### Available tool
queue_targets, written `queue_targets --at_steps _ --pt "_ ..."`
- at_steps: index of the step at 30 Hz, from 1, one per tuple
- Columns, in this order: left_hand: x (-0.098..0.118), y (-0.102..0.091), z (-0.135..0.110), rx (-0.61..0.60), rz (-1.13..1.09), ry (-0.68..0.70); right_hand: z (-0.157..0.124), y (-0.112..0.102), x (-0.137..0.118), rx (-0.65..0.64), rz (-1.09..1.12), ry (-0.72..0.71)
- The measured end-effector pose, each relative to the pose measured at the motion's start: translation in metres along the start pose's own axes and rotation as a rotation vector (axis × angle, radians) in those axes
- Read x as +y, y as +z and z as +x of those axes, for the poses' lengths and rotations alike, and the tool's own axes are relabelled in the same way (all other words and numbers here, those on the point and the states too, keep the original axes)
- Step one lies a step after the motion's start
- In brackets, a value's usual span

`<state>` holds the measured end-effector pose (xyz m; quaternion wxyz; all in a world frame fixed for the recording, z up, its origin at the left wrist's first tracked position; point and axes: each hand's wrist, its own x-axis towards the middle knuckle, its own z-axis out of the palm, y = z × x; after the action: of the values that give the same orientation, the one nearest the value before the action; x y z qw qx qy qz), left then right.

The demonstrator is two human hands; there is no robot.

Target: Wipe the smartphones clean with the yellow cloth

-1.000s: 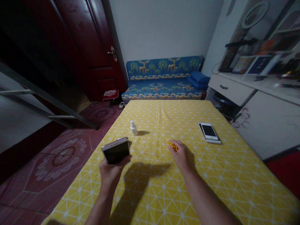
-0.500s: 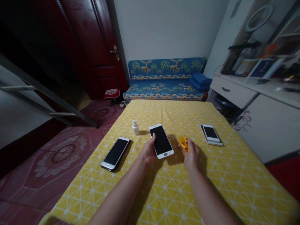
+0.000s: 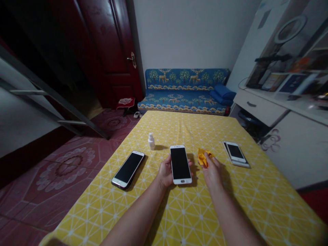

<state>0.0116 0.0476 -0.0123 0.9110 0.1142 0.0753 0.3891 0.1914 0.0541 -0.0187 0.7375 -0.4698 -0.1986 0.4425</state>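
My left hand (image 3: 166, 173) is closed round a white smartphone (image 3: 180, 164) with a dark screen, its fingertips showing at the phone's right edge. To the right, my right hand (image 3: 212, 168) pinches a crumpled orange-yellow cloth (image 3: 203, 156), held apart from the phone. A small white bottle (image 3: 151, 141) stands upright on the table, beyond my left hand. Left of it lies another smartphone (image 3: 128, 169), white-fronted with a dark edge, screen up. At the right, a smaller white phone (image 3: 236, 152) rests on top of another phone (image 3: 243, 165).
A yellow patterned cloth covers the table (image 3: 184, 212). Behind it stands a blue sofa (image 3: 187, 92) with folded blue fabric (image 3: 223, 94). A white cabinet (image 3: 289, 136) is at the right; a metal ladder (image 3: 64, 108) leans at the left, near a dark red door (image 3: 115, 51).
My left hand has turned the phone more upright and brought it slightly nearer. The cloth in my right hand has changed shape and shows more spread. The camera view has shifted a little.
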Motion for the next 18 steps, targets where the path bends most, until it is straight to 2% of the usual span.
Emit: queue_targets --at_steps 4,8,14,18 --pt "0.0 0.001 0.002 -0.024 -0.003 -0.024 -0.009 0.0 0.003 -0.012 -0.252 -0.062" --pt "0.0 0.001 0.004 -0.034 0.008 -0.061 -0.015 0.001 0.005 -0.054 -0.373 -0.307" --pt "-0.001 -0.005 0.007 -0.028 0.047 -0.104 -0.025 0.01 0.001 -0.039 -0.49 -0.64" --pt "-0.003 -0.004 0.007 -0.042 0.085 -0.107 -0.025 0.012 -0.005 -0.111 -0.517 -0.877"
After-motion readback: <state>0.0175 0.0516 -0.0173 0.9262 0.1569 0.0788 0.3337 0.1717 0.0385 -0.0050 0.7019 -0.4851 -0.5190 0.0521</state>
